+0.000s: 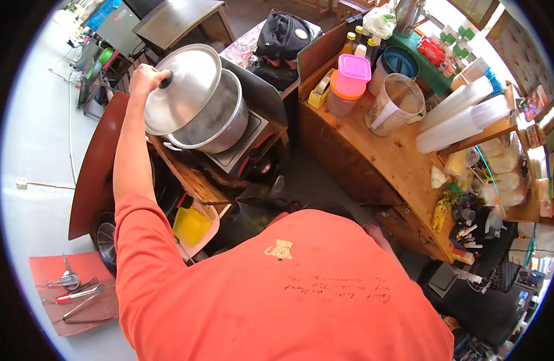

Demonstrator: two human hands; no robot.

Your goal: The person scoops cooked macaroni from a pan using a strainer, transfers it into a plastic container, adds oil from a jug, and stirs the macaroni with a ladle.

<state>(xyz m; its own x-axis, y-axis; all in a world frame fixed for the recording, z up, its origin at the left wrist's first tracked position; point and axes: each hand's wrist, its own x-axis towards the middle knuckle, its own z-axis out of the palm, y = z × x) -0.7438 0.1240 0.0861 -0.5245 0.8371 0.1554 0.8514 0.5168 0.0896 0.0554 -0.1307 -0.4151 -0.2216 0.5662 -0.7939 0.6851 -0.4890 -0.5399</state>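
Observation:
My left hand is closed around the black knob of a large silver pot lid. The lid is lifted and tilted over the left side of a big aluminium pot, so part of the pot's opening shows. A haze like steam hangs inside the pot, and its contents are hard to make out. Beneath the pot is a stove with a metal top. My right hand is out of sight behind my orange shirt; only a sliver of what may be that arm shows.
On the right, a wooden counter holds a pink-lidded container, a clear bucket and stacked plastic cups. A yellow tray lies below the stove. Utensils rest on a red surface at lower left.

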